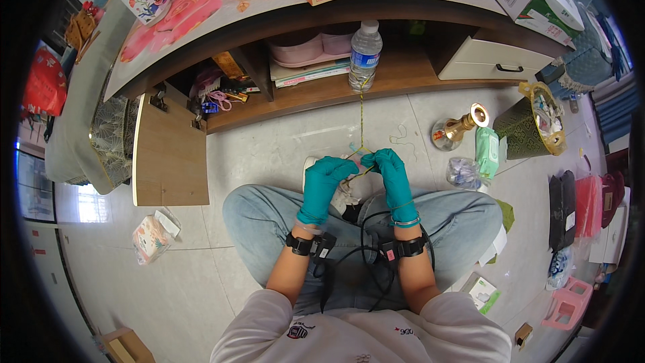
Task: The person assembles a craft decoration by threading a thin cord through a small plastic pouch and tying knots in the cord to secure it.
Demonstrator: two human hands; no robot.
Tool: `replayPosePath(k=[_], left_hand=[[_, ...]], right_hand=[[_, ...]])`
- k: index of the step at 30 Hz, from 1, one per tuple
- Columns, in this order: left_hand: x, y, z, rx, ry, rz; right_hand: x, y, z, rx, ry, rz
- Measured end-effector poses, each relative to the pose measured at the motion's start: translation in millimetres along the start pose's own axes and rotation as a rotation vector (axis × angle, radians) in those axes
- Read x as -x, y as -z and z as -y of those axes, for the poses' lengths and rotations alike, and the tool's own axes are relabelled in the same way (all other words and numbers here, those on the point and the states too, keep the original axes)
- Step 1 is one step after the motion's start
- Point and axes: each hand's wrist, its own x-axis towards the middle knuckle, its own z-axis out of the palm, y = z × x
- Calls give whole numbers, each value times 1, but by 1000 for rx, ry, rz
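A yellow-green braided cord (pixel 362 121) runs from around a water bottle (pixel 366 53) down towards me, and splits into strands near my fingers. The bottle, capped and with a blue label, stands upright at the shelf's front edge. My left hand (pixel 326 186), in a teal glove, pinches a strand at left. My right hand (pixel 392 181), gloved alike, pinches strands at right, close to the split. Both hands are above my crossed legs and shoe. Loose thread (pixel 403 141) lies on the floor beyond my right hand.
An open cabinet door (pixel 171 154) juts out at left. On the right stand a glass-and-brass vessel (pixel 448 133), a green wipes pack (pixel 487 152) and a full waste bin (pixel 524 123). A tissue pack (pixel 150 239) lies on the floor at left. Black cables hang between my wrists.
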Motion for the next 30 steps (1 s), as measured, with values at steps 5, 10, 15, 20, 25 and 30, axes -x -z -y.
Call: replayPosePath(k=[5, 10, 15, 20, 25, 30], left_hand=[[0, 6, -12, 316, 218, 17], [0, 4, -27, 410, 270, -18], [-2, 2, -20, 300, 338, 145], [2, 6, 18, 349, 386, 322], [-4, -1, 20, 415, 292, 287], [-3, -1, 10, 678, 373, 284]], right_hand=[[4, -5, 3, 50, -28, -36], [7, -7, 11, 81, -96, -31], [12, -5, 11, 56, -20, -57], [4, 0, 4, 85, -28, -21], [0, 7, 5, 160, -121, 5], [8, -1, -6, 26, -101, 203]])
